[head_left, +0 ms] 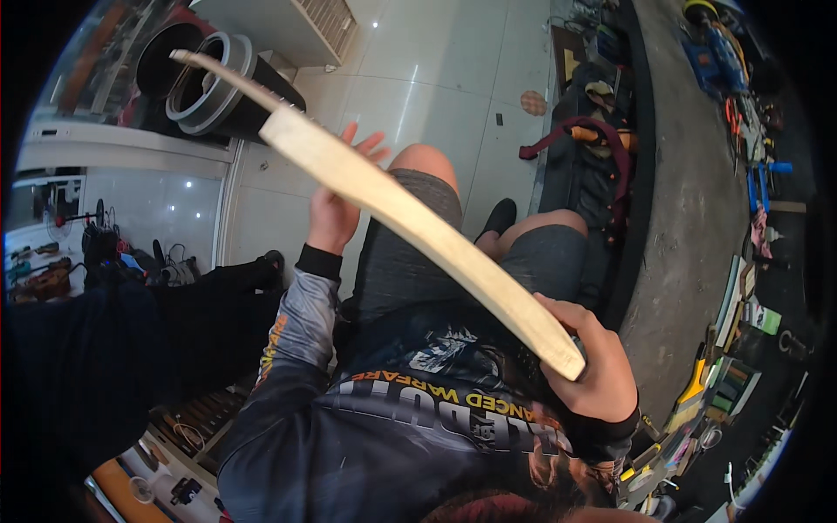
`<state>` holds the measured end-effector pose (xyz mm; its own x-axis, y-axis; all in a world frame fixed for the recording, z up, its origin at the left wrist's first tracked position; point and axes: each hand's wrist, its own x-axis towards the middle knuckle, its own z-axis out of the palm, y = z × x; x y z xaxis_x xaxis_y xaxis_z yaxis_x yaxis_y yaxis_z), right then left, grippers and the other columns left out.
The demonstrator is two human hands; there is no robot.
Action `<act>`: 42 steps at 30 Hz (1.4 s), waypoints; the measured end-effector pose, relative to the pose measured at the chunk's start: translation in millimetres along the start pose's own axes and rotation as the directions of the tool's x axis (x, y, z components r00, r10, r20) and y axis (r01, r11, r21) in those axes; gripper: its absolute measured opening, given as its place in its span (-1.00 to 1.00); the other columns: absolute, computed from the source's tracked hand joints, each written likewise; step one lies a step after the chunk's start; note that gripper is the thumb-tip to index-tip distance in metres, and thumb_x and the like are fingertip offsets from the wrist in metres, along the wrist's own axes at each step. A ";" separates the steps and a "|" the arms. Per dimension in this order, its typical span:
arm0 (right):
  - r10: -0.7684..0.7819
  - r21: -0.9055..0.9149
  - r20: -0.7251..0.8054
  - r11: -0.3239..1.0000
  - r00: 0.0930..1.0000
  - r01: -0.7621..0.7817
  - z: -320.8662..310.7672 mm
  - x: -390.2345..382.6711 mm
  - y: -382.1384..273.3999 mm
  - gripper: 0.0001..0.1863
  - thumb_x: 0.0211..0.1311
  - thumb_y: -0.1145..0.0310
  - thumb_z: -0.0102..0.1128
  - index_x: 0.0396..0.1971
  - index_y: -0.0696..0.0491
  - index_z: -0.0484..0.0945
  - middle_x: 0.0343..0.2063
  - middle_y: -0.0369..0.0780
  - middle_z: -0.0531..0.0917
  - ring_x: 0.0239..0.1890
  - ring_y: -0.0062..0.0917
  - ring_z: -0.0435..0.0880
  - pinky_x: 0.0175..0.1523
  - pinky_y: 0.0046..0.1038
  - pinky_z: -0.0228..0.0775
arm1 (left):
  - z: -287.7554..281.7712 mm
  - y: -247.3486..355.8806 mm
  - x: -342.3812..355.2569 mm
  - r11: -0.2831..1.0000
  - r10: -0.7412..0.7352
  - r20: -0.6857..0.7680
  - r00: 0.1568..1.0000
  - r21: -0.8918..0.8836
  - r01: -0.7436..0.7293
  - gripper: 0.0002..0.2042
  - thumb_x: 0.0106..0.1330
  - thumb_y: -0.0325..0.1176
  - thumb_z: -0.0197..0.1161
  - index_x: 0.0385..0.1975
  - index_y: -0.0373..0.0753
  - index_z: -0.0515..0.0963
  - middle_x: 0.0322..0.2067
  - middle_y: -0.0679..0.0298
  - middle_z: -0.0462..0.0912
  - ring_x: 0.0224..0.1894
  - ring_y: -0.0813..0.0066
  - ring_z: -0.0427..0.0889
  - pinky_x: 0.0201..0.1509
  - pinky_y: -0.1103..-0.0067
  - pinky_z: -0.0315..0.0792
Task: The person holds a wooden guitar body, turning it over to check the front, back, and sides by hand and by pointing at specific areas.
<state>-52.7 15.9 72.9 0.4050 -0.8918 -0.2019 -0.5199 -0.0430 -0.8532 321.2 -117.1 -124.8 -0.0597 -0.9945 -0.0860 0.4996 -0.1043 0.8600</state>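
Note:
A long, pale, curved wooden piece (436,248) runs diagonally across my lap, from a thin far end at upper left to a thicker, rounded near end. My right hand (588,357) is closed round that near end. My left hand (333,218) is behind the upper middle of the piece, at or against it, its fingers apart and stretched out beyond the wood; its palm is partly hidden. My knees, in grey shorts, show beneath the wood.
A long dark grey bench (663,261) with tools runs along the right, beside a maroon strap (621,174). Black bins (270,100) stand at upper left on the tiled floor (436,61). Someone in dark clothing (87,366) is close on my left, near a glass panel.

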 end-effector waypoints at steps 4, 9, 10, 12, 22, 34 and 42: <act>0.098 -0.012 -0.055 0.995 0.994 -0.099 -3.5 -7.3 15.4 -0.34 0.12 0.62 0.48 0.28 0.14 0.52 0.02 -0.01 0.76 0.11 -0.18 0.80 0.22 -0.36 0.53 | -15.2 -5.2 3.2 0.972 -0.006 -0.092 0.996 0.234 0.027 -0.44 0.53 -0.28 0.09 0.52 -0.23 0.32 0.30 0.11 0.58 0.35 0.29 0.54 0.43 0.29 0.41; 0.147 0.142 -0.129 0.981 0.981 -0.129 1.3 -29.0 54.3 -0.38 0.24 0.50 0.51 0.29 0.17 0.50 0.03 -0.15 0.71 0.07 -0.44 0.68 0.24 -0.40 0.47 | 7.0 -17.4 -5.3 0.955 -0.261 -0.190 0.946 -0.195 0.224 -0.64 0.52 -0.34 0.09 0.25 -0.25 0.52 0.16 0.23 0.65 0.26 0.37 0.57 0.39 0.41 0.39; 0.166 0.228 -0.152 0.965 0.974 -0.129 3.4 -31.0 56.0 -0.37 0.26 0.45 0.54 0.30 0.18 0.49 0.06 -0.19 0.69 0.09 -0.45 0.66 0.25 -0.41 0.45 | 6.3 -21.2 -8.6 0.961 -0.252 -0.200 0.947 -0.170 0.219 -0.67 0.53 -0.31 0.09 0.20 -0.24 0.53 0.12 0.23 0.66 0.21 0.35 0.60 0.37 0.38 0.42; 0.188 0.297 -0.166 0.946 0.968 -0.133 2.7 -35.4 57.8 -0.36 0.28 0.41 0.56 0.30 0.18 0.48 0.08 -0.22 0.67 0.12 -0.47 0.63 0.27 -0.43 0.42 | 4.2 -16.7 -12.4 0.945 -0.237 -0.201 0.950 -0.275 0.178 -0.68 0.52 -0.32 0.09 0.18 -0.25 0.54 0.07 0.22 0.67 0.17 0.33 0.62 0.35 0.37 0.44; 0.075 0.149 -0.383 0.989 0.921 -0.018 -31.6 14.1 90.4 -0.13 0.20 0.21 0.65 0.42 0.25 0.42 0.18 -0.14 0.68 0.19 -0.46 0.65 0.32 -0.39 0.46 | 58.5 131.3 -15.5 0.916 0.402 0.022 0.915 -0.025 -0.401 -0.69 0.46 -0.42 0.13 0.16 -0.30 0.52 0.06 0.07 0.68 0.13 0.20 0.67 0.31 0.31 0.51; -0.372 -0.157 -0.195 0.925 0.908 0.346 18.7 132.7 72.7 -0.36 0.38 0.22 0.51 0.27 0.20 0.40 0.07 0.02 0.66 0.16 -0.19 0.67 0.28 -0.26 0.47 | 73.4 157.3 -61.0 0.580 0.746 0.233 0.624 0.232 -0.781 -0.57 0.49 -0.51 0.31 0.28 -0.21 0.36 0.11 -0.10 0.65 0.10 0.19 0.65 0.26 0.31 0.53; -0.337 0.181 -0.425 0.878 0.840 0.444 -15.3 130.3 55.7 -0.41 0.56 0.34 0.26 0.45 0.19 0.32 0.22 -0.12 0.60 0.29 -0.34 0.58 0.37 -0.30 0.40 | 107.6 148.1 -74.9 0.595 0.674 0.287 0.681 0.334 -0.730 -0.49 0.43 -0.26 0.48 0.22 -0.28 0.38 0.03 -0.04 0.65 0.06 0.21 0.64 0.22 0.34 0.52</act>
<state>-40.4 -109.6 6.4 0.1959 -0.9261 0.3223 -0.1402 -0.3518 -0.9255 306.7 -57.2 63.2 0.0484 -0.7450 0.6653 0.0520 0.6671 0.7431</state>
